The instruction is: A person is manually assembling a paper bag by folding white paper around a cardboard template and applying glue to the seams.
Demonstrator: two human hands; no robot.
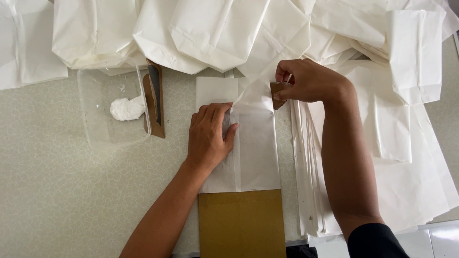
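Observation:
A white paper bag [256,153] lies flat on the table in front of me, its near end over a brown cardboard board [241,222]. My left hand [209,136] presses down on the bag's left half, fingers over a small dark object that I cannot identify. My right hand [306,81] pinches a small brown cardboard piece [276,89] at the bag's upper right corner, where a paper flap is lifted.
A clear plastic tub [95,129] holding a lump of white paste [126,109] sits at the left, with brown cardboard strips [155,102] leaning in it. Finished white bags [215,33] are piled along the back. A stack of flat white sheets [411,177] lies at the right.

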